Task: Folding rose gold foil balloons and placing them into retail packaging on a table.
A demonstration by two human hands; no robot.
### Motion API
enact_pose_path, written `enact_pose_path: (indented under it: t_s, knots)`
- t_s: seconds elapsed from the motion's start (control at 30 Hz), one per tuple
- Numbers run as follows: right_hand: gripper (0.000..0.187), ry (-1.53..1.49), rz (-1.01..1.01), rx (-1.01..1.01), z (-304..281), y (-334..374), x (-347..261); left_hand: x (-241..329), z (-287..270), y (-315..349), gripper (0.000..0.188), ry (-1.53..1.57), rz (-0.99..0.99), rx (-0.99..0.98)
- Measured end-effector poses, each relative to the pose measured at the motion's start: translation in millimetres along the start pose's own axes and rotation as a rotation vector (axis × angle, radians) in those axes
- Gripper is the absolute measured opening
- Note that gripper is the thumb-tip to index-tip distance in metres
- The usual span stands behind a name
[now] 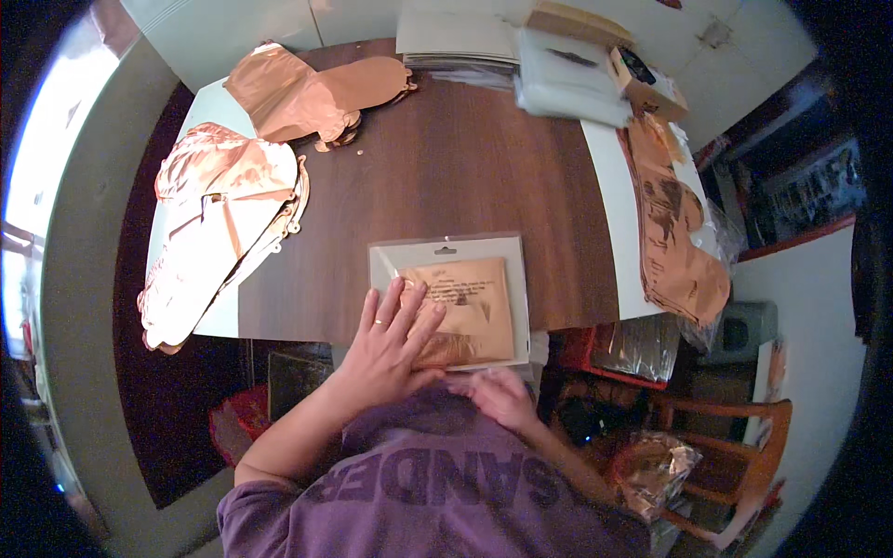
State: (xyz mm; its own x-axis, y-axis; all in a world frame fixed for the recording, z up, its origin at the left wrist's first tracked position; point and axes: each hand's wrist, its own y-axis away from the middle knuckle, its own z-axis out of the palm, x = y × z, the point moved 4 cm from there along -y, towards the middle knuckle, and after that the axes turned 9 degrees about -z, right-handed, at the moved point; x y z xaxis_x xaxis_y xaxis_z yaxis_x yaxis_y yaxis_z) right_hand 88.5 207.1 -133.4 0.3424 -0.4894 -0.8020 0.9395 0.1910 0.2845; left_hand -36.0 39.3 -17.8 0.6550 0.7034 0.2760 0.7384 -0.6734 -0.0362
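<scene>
A clear plastic bag point(517, 325) with a white card backing lies at the near edge of the table. Inside it is a folded copper-coloured foil piece point(488, 330) with dark print and a hanging slot above it. My left hand point(386, 344) rests flat on the left part of the bag, fingers spread, a ring on one finger. Just below the bag's near edge, my right hand point(502, 398) has its fingers curled together. It is slightly blurred, and what it pinches, if anything, is too small to make out.
Shiny copper foil pieces point(228, 209) and more foil sheets point(307, 93) lie at the left. White cards point(456, 37) and clear bags point(569, 84) are stacked at the back, near an open box point(651, 84). Foil pieces point(674, 232) line the right edge; a wooden chair point(735, 414) stands beyond.
</scene>
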Motion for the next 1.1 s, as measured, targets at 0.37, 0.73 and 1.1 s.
enact_pose_path:
  t_s: [0.37,0.73,1.1]
  knots:
    - [0.029,-0.116,-0.105,0.369,33,-23,-33,-5,15,-3,0.067,-0.032,0.14,0.102]
    - [0.033,0.148,-0.023,0.457,11,-18,-67,-19,11,-23,0.064,0.024,0.102,0.069]
    - [0.031,0.664,0.089,0.283,-28,-6,-124,-23,18,-19,0.062,-0.07,0.166,0.108]
